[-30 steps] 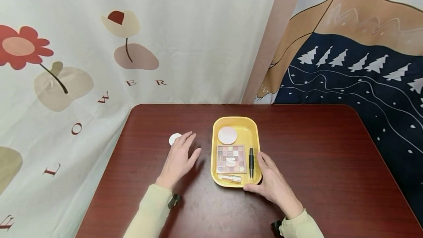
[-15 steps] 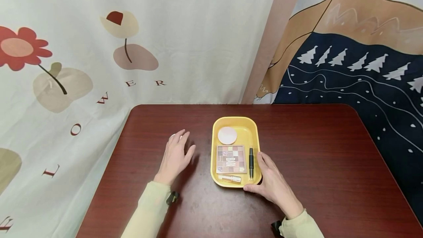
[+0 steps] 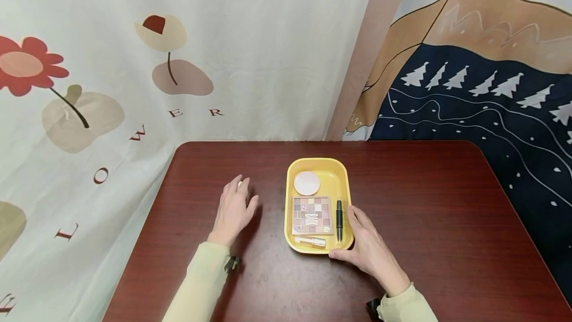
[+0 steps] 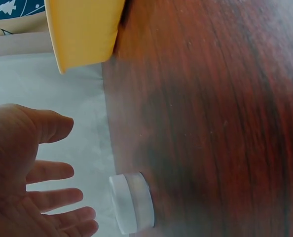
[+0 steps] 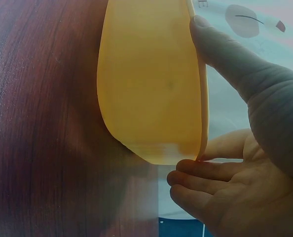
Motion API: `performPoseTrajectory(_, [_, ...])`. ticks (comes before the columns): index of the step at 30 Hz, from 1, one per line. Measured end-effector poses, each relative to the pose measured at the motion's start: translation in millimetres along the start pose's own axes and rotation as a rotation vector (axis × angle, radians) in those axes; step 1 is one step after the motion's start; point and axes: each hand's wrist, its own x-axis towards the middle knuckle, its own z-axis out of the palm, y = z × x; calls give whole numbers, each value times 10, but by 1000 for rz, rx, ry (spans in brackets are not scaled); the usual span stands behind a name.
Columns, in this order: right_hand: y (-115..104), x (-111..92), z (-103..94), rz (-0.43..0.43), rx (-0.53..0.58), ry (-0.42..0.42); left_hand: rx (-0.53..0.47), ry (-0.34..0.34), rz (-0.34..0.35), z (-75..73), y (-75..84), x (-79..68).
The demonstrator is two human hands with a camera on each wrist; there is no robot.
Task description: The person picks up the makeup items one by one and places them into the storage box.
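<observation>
In the head view my left hand [image 3: 231,215] hovers over the left part of the table, its fingers stretched out and holding nothing. Beneath it stands a small white round jar with a lid [image 4: 131,203], close to the fingertips in the left wrist view and mostly hidden in the head view. My right hand [image 3: 373,253] grips the near right corner of a yellow tray [image 3: 331,180], thumb at the near rim and fingers along the right side. Inside the tray lie a pale pink round compact [image 3: 307,183], an eyeshadow palette [image 3: 311,215], a black pen-like tube [image 3: 339,221] and a lipstick [image 3: 311,241].
The tray stands on a dark red-brown wooden table [image 3: 424,202] with rounded far corners. A white curtain with flower prints [image 3: 268,63] hangs behind and to the left. Dark blue cloth with white trees [image 3: 469,108] hangs at the right.
My left hand has shifted a little to the left, over the white jar, which it now mostly covers in the head view. The right hand and tray have stayed in place.
</observation>
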Motion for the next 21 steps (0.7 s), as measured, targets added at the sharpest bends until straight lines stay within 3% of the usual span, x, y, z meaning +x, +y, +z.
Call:
performPoseTrajectory(9, [-2,-1,-5,4,3,-5,21,-48,-66,36,-50,24])
performPoseTrajectory(21, [-4,-3,-12,15,-1,-17,50,-75,-79,81,-113,64])
